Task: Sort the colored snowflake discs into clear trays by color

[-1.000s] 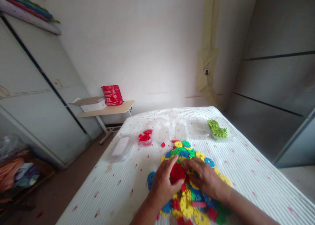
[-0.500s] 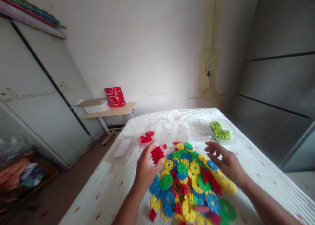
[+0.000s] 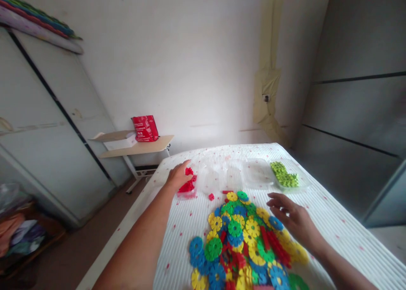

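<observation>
A heap of flat plastic gear-shaped pieces (image 3: 244, 243) in red, yellow, blue and green lies on the white dotted cloth of the table (image 3: 323, 214). My left hand (image 3: 178, 176) reaches far forward over a clear tray of red pieces (image 3: 187, 186), its fingers curled down onto the red pieces. Whether it still grips any of them is hidden. My right hand (image 3: 290, 218) hovers at the right edge of the heap, fingers apart and slightly bent, holding nothing.
A row of clear trays (image 3: 253, 173) stands at the far side; the rightmost one holds light green pieces (image 3: 284, 174). Two loose red pieces (image 3: 211, 196) lie beside the red tray. A small side table with a red bag (image 3: 145, 128) stands by the wall.
My left hand carried red pieces from the heap forward to the red tray. My right hand left the heap's middle and rests near its right edge.
</observation>
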Action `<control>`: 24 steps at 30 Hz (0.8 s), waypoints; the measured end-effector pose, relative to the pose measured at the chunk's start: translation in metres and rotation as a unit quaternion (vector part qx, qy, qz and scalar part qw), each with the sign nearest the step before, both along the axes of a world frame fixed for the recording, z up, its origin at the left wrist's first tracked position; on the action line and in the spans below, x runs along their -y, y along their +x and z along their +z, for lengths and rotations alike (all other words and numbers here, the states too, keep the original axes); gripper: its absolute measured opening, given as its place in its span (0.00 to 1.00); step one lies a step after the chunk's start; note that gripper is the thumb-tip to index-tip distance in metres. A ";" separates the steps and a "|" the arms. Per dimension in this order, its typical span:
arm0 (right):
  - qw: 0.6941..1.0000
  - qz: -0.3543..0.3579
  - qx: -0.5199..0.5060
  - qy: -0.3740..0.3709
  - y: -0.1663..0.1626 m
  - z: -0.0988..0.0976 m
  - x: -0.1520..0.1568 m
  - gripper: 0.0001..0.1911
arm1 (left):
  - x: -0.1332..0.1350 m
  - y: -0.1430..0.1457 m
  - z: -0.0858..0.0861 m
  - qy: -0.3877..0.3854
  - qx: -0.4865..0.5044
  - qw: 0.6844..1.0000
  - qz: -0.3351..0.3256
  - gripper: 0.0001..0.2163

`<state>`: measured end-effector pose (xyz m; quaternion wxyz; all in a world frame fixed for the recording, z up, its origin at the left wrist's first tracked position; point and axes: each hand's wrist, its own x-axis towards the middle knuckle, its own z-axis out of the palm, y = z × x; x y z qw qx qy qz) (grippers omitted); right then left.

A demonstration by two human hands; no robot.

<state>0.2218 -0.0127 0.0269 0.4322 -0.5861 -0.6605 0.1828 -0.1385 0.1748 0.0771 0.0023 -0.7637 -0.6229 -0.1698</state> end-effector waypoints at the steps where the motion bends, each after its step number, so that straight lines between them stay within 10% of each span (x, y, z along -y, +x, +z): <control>1: 1.000 0.001 0.001 0.000 0.000 0.000 0.000 0.16 | -0.002 0.002 -0.002 0.000 -0.004 1.000 0.000 0.31; 10: 1.000 0.021 0.007 -0.015 -0.007 0.009 0.005 0.15 | 0.020 0.010 -0.005 0.069 -0.013 0.997 0.016 0.21; 24: 0.976 0.083 0.182 -0.085 -0.008 0.031 0.017 0.12 | 0.191 0.054 -0.057 0.167 0.149 0.964 -0.141 0.09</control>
